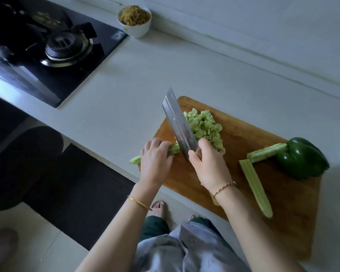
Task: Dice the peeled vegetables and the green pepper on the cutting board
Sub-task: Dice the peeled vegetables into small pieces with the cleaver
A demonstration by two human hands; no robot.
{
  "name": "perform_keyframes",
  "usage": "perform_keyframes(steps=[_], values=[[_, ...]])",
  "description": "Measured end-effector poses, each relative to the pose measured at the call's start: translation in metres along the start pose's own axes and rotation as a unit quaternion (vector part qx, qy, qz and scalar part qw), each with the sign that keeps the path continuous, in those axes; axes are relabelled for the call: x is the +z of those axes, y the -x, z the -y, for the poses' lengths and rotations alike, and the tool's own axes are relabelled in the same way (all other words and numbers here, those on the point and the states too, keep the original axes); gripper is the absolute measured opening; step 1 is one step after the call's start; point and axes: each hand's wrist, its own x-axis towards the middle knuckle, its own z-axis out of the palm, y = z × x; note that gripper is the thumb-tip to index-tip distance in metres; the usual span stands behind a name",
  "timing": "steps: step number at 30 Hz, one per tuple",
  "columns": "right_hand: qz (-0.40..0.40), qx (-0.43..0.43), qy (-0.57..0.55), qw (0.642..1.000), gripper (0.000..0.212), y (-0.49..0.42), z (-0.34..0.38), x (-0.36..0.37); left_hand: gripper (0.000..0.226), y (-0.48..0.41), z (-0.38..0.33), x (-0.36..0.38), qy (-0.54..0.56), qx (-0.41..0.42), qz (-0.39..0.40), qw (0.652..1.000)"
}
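A wooden cutting board (243,146) lies on the white counter. My left hand (155,160) holds a peeled green vegetable strip (174,149) down at the board's left edge, its end (135,160) sticking out past my palm. My right hand (208,163) grips the handle of a cleaver (178,122), whose blade stands against the strip just right of my left fingers. A heap of diced pale green pieces (205,128) lies behind the blade. Two more peeled strips (267,153) (255,189) and a whole green pepper (302,158) sit on the board's right side.
A black gas hob (53,50) fills the counter's left end. A white bowl of brown shredded food (134,20) stands by the back wall. The counter's front edge runs just under my wrists, with floor and my feet (158,209) below.
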Motion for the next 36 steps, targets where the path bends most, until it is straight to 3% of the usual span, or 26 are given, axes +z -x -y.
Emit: perform_keyframes(steps=[6, 16, 20, 25, 30, 36], values=[[-0.012, 0.04, 0.026, 0.999, 0.016, 0.001, 0.013, 0.014, 0.026, -0.007, 0.003, 0.0, 0.015, 0.004, 0.008, 1.0], [0.008, 0.033, 0.102, 0.994, 0.016, -0.002, 0.021, 0.015, 0.025, -0.009, 0.005, 0.0, 0.053, -0.005, 0.022, 0.998], [0.029, 0.046, 0.098, 0.994, 0.017, -0.006, 0.019, 0.021, 0.025, -0.01, 0.006, 0.0, 0.069, -0.011, 0.024, 0.997], [-0.004, 0.048, 0.059, 0.997, 0.016, -0.007, 0.016, 0.024, 0.031, -0.012, 0.011, -0.003, 0.078, 0.002, 0.04, 0.996], [-0.028, 0.026, 0.035, 0.999, 0.019, -0.004, 0.016, 0.019, 0.024, -0.011, 0.009, -0.001, 0.089, -0.003, 0.022, 0.996], [-0.005, 0.03, 0.039, 0.999, 0.019, -0.002, 0.015, 0.017, 0.023, -0.011, 0.01, 0.001, 0.088, 0.001, 0.015, 0.996]])
